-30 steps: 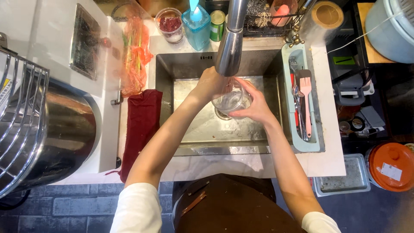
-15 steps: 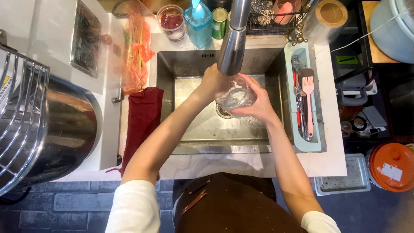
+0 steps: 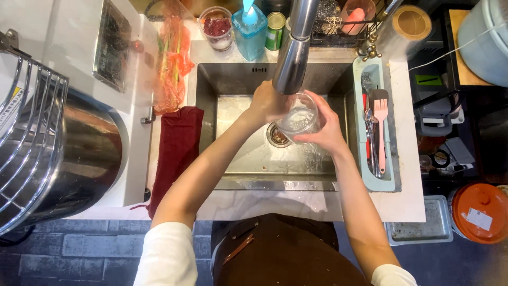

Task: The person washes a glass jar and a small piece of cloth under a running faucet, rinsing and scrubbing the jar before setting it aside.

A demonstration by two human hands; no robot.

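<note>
A clear glass jar is held over the steel sink, just under the tall metal faucet. My right hand wraps around its right side. My left hand grips the jar's left rim, partly hidden behind the faucet. Water wets the jar and the sink floor near the drain.
A dark red towel hangs left of the sink. A pale tray with a pink brush and utensils lies on the right. A blue soap bottle, a can and a jar stand behind. A large steel pot is at left.
The jar and both hands have stayed under the faucet, shifting only slightly; the jar has turned a little in my hands.
</note>
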